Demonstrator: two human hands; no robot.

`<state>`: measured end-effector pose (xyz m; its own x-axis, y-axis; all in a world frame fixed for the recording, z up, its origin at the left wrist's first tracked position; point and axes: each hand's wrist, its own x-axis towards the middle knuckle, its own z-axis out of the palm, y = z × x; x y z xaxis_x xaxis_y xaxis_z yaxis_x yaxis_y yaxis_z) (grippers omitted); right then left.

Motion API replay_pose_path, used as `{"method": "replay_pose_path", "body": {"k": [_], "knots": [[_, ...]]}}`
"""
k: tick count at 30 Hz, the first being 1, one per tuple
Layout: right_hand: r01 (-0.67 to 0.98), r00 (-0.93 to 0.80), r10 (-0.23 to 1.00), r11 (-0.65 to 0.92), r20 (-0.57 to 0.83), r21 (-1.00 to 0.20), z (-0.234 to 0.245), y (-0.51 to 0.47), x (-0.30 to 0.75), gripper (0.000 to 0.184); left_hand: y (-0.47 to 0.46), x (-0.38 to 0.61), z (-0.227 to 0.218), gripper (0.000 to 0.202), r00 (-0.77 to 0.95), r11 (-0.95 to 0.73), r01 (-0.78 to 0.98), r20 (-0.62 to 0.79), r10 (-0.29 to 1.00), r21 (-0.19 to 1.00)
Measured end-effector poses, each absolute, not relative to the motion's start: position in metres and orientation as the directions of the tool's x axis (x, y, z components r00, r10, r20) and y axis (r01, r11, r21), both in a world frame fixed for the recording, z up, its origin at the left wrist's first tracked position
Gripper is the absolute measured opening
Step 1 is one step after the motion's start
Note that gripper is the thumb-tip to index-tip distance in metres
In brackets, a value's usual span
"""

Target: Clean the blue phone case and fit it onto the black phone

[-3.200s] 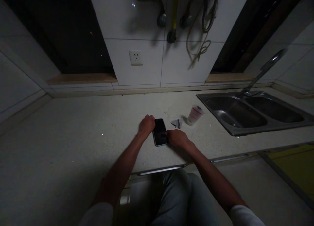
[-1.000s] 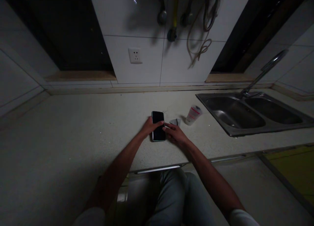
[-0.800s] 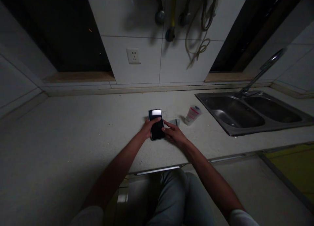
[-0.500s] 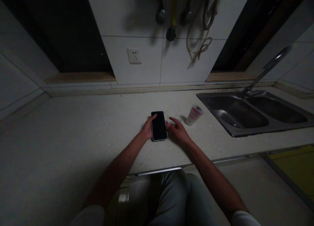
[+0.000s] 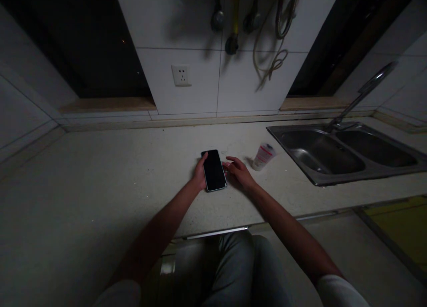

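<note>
A flat, rectangular phone (image 5: 215,170) of glossy black glass with a pale rim sits in the left hand (image 5: 199,173), thumb lapped over its edge, at the speckled off-white counter (image 5: 116,169). The right hand (image 5: 240,172) is just beside it, fingers loosely curled, index stretched; whether it grips anything I can't tell. Nearby stands a pale, tapering cup (image 5: 263,157) banded red, its print too small to read.
</note>
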<state>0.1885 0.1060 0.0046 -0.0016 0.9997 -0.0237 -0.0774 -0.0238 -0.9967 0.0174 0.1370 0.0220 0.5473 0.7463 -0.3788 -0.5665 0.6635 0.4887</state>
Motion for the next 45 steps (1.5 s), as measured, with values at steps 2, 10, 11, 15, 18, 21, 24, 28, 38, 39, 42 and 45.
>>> {"method": "replay_pose_path", "body": {"k": [2,10,11,15,18,21,24,28,38,39,42,45], "knots": [[-0.073,-0.013,1.000,-0.011,-0.010,-0.997,0.001,0.104,0.188,0.060,0.138,0.019,0.021,0.052,0.549,0.653,-0.584,-0.358,0.755,0.483],[-0.066,-0.043,0.997,0.065,0.068,-0.996,-0.013,0.099,0.188,0.052,0.146,0.021,0.014,0.051,0.512,0.623,-0.633,-0.355,0.782,0.459],[-0.057,-0.047,0.997,0.062,0.065,-0.996,-0.013,0.098,0.187,0.053,0.146,0.021,0.014,0.051,0.509,0.621,-0.630,-0.356,0.783,0.466],[-0.016,-0.035,0.998,0.050,0.051,-0.999,-0.011,0.095,0.186,0.056,0.143,0.020,0.016,0.053,0.517,0.621,-0.606,-0.347,0.782,0.498],[-0.015,-0.045,0.998,0.037,0.038,-0.999,-0.009,0.093,0.186,0.056,0.143,0.020,0.017,0.055,0.526,0.627,-0.590,-0.347,0.776,0.508],[-0.032,-0.054,0.998,0.041,0.043,-0.999,-0.007,0.092,0.186,0.054,0.143,0.019,0.016,0.059,0.532,0.638,-0.576,-0.359,0.767,0.511],[-0.033,-0.063,0.996,0.059,0.061,-0.998,-0.006,0.092,0.185,0.052,0.144,0.018,0.015,0.062,0.541,0.647,-0.564,-0.362,0.759,0.513],[-0.019,-0.058,0.997,0.050,0.051,-0.999,-0.008,0.092,0.185,0.051,0.145,0.018,0.016,0.068,0.548,0.649,-0.556,-0.358,0.756,0.520],[0.143,-0.053,0.991,0.126,0.120,-0.982,-0.004,0.093,0.190,0.048,0.133,0.026,0.026,0.069,0.423,0.539,-0.620,-0.337,0.842,0.570],[0.160,-0.068,0.990,0.133,0.123,-0.978,-0.002,0.092,0.190,0.045,0.132,0.026,0.026,0.069,0.416,0.535,-0.614,-0.338,0.844,0.580],[0.238,-0.124,0.982,0.166,0.139,-0.957,0.006,0.088,0.190,0.039,0.131,0.025,0.026,0.071,0.386,0.511,-0.596,-0.337,0.859,0.620],[0.302,-0.131,0.979,0.192,0.159,-0.934,0.010,0.085,0.190,0.040,0.133,0.026,0.022,0.070,0.365,0.500,-0.581,-0.343,0.865,0.643]]}}
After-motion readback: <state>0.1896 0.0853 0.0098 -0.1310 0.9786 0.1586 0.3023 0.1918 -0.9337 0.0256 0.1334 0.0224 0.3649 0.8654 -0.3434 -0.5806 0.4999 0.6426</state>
